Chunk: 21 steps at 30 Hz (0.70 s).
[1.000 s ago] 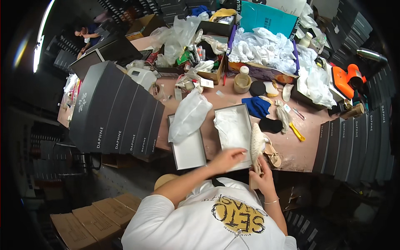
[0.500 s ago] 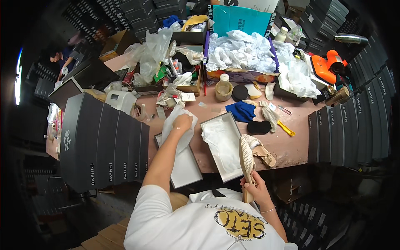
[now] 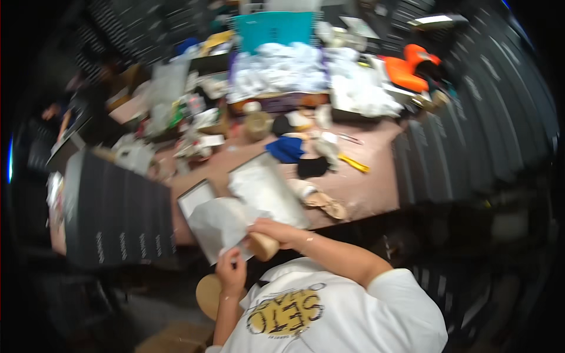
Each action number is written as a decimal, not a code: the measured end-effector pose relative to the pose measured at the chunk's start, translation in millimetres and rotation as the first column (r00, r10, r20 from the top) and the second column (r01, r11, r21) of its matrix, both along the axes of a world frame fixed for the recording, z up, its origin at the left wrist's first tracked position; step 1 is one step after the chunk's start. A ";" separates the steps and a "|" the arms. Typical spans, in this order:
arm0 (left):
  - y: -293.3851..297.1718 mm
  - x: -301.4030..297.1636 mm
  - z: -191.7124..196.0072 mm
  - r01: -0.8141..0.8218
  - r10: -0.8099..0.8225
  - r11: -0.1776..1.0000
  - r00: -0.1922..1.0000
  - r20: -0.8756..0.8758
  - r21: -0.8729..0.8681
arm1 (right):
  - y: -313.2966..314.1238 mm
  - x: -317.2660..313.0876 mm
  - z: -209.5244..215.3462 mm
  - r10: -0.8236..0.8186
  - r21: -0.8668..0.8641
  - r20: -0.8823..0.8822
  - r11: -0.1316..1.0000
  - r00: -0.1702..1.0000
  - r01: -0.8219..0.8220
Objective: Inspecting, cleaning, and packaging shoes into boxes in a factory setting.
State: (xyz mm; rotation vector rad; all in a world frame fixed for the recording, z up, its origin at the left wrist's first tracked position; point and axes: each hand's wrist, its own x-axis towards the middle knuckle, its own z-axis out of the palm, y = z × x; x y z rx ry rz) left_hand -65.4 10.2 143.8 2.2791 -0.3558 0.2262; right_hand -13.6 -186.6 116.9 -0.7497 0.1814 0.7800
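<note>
**Tissue paper pinched in both hands at the table's near edge**

While the right hand (image 3: 276, 230) curls over the heel end of a tan shoe (image 3: 263, 245), its fingers also pinch the upper edge of a sheet of white tissue paper (image 3: 219, 223), so shoe and paper are gripped together. The left hand (image 3: 231, 272) sits just below, thumb and fingers closed on the sheet's lower corner. Between the two grips the paper hangs loosely, partly draped over the white lid (image 3: 197, 199) that lies at the near edge of the table (image 3: 365, 188).

Just beside the lid is the open shoebox (image 3: 268, 188), lined with more white paper. A second tan sandal (image 3: 323, 201) lies on the table touching the box's right side, near the edge. Further out are a blue cloth (image 3: 286, 149), a black pad (image 3: 312, 167) and a yellow tool (image 3: 354, 163). A stack of dark boxes (image 3: 115, 217) stands to the left.

The picture is blurred by motion, so fine finger contact is hard to read. The likeliest trouble is a tear: the sheet is thin and held at two points, and pulling the hands apart would rip it. The shoe is held only at its end by a hand already busy with paper, so it could slip and fall below the table. The lid overhangs the edge and a brushing wrist could knock it off.
</note>
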 end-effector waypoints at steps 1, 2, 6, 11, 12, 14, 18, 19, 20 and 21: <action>-4.7 -7.8 -3.5 -0.135 0.128 0.990 0.984 -0.121 -0.046 | 1.5 -6.1 8.4 -0.116 -0.009 -0.060 0.993 0.991 0.116; -19.7 -8.8 2.8 -0.257 0.218 0.941 0.958 -0.186 -0.219 | -1.8 -9.5 -1.3 -0.107 -0.053 0.109 0.992 0.988 0.113; -33.4 24.6 -4.9 0.088 -0.081 0.981 0.996 0.048 -0.172 | -52.3 -53.2 21.2 -0.135 -0.143 0.195 0.976 0.972 0.164; -116.1 63.8 -2.5 0.432 -0.530 0.751 0.845 -0.066 -0.500 | -80.9 -101.2 20.5 -0.442 -0.228 0.275 0.833 0.854 0.504; -147.4 47.9 24.1 0.533 -0.575 0.687 0.814 0.080 -0.494 | -82.8 -114.7 24.0 -0.541 -0.181 0.253 0.788 0.802 0.589; -169.1 41.8 34.6 0.620 -0.744 0.599 0.665 -0.067 -0.507 | -80.9 -145.8 34.8 -0.701 -0.116 0.182 0.681 0.690 0.723; -187.8 30.8 37.3 0.787 -0.898 0.433 0.335 -0.286 -0.440 | -74.9 -192.1 33.3 -0.886 -0.027 0.060 0.459 0.460 0.888; -185.7 31.5 38.7 0.873 -0.928 0.362 0.303 -0.218 -0.327 | -70.4 -196.7 34.2 -0.907 0.020 0.038 0.420 0.419 0.907; -184.2 31.2 40.5 0.933 -0.951 0.295 0.268 -0.152 -0.204 | -66.5 -200.1 34.9 -0.923 0.066 0.015 0.385 0.385 0.921; -176.1 22.9 41.1 0.893 -0.914 0.393 0.353 -0.198 -0.220 | -63.6 -201.8 35.1 -0.932 0.152 -0.009 0.358 0.363 0.921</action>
